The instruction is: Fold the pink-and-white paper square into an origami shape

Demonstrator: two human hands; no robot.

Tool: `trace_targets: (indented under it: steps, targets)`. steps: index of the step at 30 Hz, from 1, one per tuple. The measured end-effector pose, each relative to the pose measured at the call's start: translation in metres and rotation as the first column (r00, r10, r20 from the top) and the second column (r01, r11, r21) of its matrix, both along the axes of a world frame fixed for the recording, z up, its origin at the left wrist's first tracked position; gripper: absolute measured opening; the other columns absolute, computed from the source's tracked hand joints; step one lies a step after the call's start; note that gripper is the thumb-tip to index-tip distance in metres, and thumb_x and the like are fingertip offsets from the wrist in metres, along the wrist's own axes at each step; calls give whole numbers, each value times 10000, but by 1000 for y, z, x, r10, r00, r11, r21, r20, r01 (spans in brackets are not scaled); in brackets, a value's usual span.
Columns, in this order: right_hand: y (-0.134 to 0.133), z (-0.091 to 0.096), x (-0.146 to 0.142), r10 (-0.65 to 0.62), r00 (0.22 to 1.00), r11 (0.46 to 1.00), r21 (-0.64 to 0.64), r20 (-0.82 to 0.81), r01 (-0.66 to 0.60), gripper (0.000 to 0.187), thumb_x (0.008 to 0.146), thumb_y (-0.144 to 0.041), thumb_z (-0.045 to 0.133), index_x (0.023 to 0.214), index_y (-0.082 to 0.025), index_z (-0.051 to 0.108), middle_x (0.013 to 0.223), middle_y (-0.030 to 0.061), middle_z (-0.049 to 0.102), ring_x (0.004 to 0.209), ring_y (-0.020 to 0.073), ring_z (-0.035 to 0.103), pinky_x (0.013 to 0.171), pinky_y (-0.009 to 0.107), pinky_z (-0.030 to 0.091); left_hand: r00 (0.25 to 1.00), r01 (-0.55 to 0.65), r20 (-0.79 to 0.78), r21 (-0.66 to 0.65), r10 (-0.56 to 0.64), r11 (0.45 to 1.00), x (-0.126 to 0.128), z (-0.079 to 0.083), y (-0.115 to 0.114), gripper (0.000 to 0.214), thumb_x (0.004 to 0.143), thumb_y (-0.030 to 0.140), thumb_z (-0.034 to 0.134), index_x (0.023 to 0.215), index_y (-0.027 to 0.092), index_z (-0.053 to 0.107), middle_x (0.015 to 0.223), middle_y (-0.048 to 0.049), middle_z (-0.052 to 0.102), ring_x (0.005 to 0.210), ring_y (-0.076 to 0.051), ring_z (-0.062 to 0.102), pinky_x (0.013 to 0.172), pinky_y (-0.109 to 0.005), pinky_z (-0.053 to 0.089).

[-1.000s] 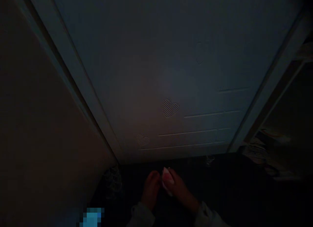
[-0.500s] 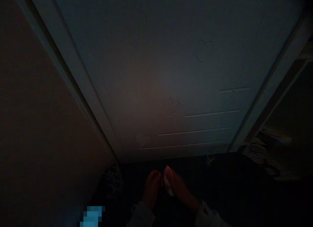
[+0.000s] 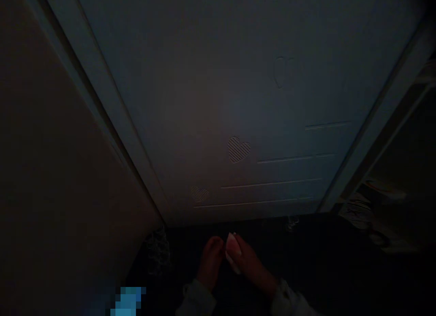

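The scene is very dark. My right hand (image 3: 251, 263) is closed around a small pale, pinkish-white thing (image 3: 233, 247), perhaps a folded cloth or tissue; its kind cannot be made out. Beside it, my left hand (image 3: 211, 260) has its fingers curled inward toward that thing. Whether the left fingers touch it or grip a small part of it is too dim to see. Both hands are low in the head view, close together over a dark surface (image 3: 190, 234), with light sleeves at the wrists.
Ahead stands a pale door-like panel (image 3: 190, 102) with embossed hearts and lines. A plain wall (image 3: 61, 170) rises on the left. Shelving with blurred items (image 3: 357, 211) is at the right. Some crinkled, shiny material (image 3: 158, 252) lies at lower left, near a pixelated blue patch (image 3: 127, 302).
The pale thing has shifted slightly and turned in my right hand, with the right thumb a little lower. My left hand stays almost in place.
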State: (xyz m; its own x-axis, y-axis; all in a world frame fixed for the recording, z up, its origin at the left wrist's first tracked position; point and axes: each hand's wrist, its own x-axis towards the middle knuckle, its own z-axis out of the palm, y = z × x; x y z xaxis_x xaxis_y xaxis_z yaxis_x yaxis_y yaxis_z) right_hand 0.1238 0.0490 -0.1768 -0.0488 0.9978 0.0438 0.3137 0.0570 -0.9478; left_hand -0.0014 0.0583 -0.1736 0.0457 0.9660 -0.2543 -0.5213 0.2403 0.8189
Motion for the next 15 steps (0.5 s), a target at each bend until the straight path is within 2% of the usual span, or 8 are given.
trace_targets:
  steps: [3,5,7,11,13,15]
  targets:
    - [-2,3,-1,10,999,999,53,-49,-7,430,784,-499,345,966,-160,536,926,84,597,858,193,545,768,302,409,999,37,-17,24,-37,999,1,1,-1,196,590,271,660,707,151,558,641,13,545,605,-104,514,595,-241,390]
    - [-2,4,-2,5,998,998,59,-69,-1,432,803,-513,289,848,-165,541,771,44,593,710,155,543,664,264,424,997,66,-31,47,-65,997,1,1,-1,174,616,267,642,713,152,555,619,20,534,578,-95,501,570,-233,380]
    - [-2,6,-2,0,997,998,70,-82,6,430,810,-513,272,792,-164,522,703,21,563,642,131,516,608,238,415,996,81,-31,68,-79,994,1,0,0,159,636,263,626,727,154,553,610,22,529,564,-91,493,555,-229,373]
    - [-1,5,-1,27,995,996,89,-91,-19,396,805,-486,313,833,-157,531,749,33,574,685,139,527,632,243,418,997,71,-3,65,-71,995,0,-3,1,167,637,264,627,740,153,558,616,15,533,565,-91,496,554,-228,374]
    - [0,1,0,25,997,997,69,-80,-20,395,764,-482,395,928,-154,539,848,60,596,766,168,547,686,269,425,999,49,7,49,-49,998,-1,-4,1,181,628,261,635,756,155,564,647,10,543,589,-93,506,574,-229,380]
    - [2,-4,1,-7,998,999,52,-59,10,474,696,-474,495,1040,-148,514,993,95,579,889,207,538,773,306,411,1000,29,5,43,-29,999,-1,-3,1,185,622,257,640,760,157,569,674,7,550,618,-96,514,596,-229,386]
